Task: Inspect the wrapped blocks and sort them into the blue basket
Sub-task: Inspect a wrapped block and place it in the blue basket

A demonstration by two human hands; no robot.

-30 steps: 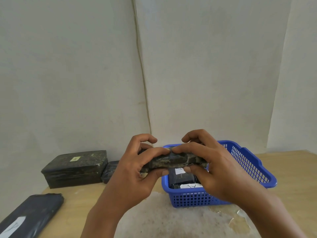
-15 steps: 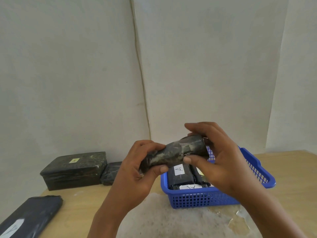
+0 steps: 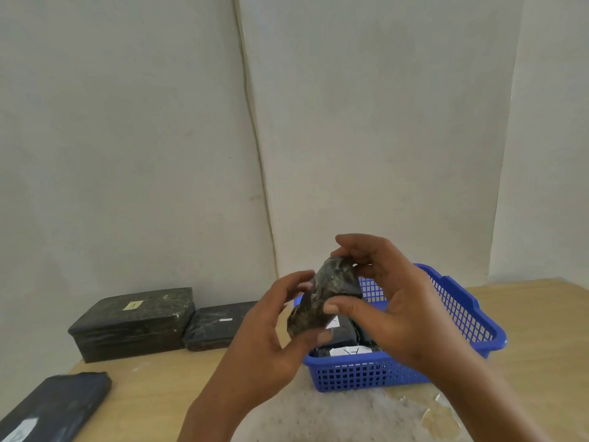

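Both hands hold a dark wrapped block tilted steeply, its upper end to the right, above the near-left corner of the blue basket. My left hand grips its lower end from the left. My right hand clasps its upper end, thumb across the front. Inside the basket lie wrapped blocks with white labels, partly hidden by my hands.
A large wrapped block with a yellow label and a flatter one sit by the wall at the left. A long dark packet lies at the table's front left. A rough pale patch covers the wood before the basket.
The block has turned from lying level to steeply tilted, its right end lifted. My right hand rose with it and my left hand slid toward the lower end.
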